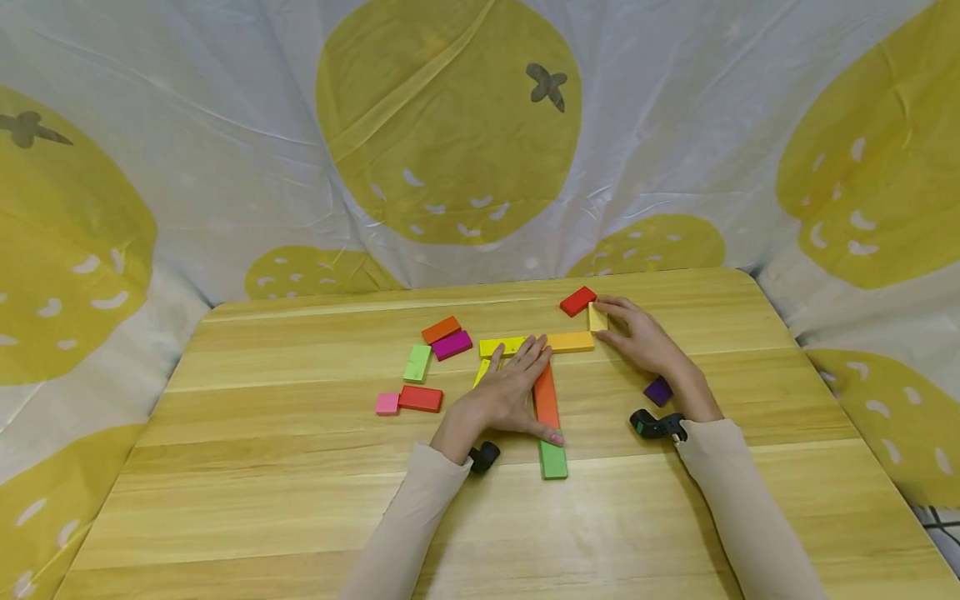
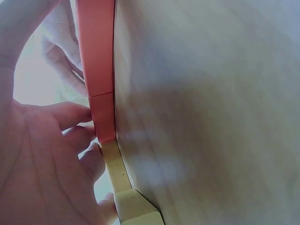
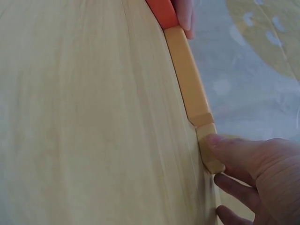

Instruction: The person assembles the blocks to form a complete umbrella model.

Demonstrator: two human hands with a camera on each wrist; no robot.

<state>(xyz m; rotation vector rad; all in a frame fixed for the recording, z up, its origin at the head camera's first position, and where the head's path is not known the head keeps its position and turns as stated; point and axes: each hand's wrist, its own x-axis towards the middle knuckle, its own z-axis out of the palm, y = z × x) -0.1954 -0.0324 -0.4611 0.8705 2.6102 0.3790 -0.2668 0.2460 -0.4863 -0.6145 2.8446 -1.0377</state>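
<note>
My right hand [image 1: 637, 333] pinches a small pale yellow block [image 1: 597, 318] between thumb and fingertips. In the right wrist view the thumb lies on this pale block [image 3: 205, 147], which stands at the end of a light orange block [image 3: 187, 77]. My left hand [image 1: 510, 396] lies spread over a row of blocks, its fingertips on the far side. Under and beside it are a yellow block [image 1: 495, 346], a red-orange strip [image 1: 547, 400] and a green block [image 1: 553, 463] near the thumb. The palm partly hides another yellow block [image 1: 481, 371].
Left of the hands lie an orange block [image 1: 440, 330], a magenta block [image 1: 452, 345], a light green block [image 1: 417, 364], a red block [image 1: 422, 398] and a pink block [image 1: 387, 404]. Another red block [image 1: 577, 301] lies at the back; a purple block [image 1: 658, 391] sits near the right wrist.
</note>
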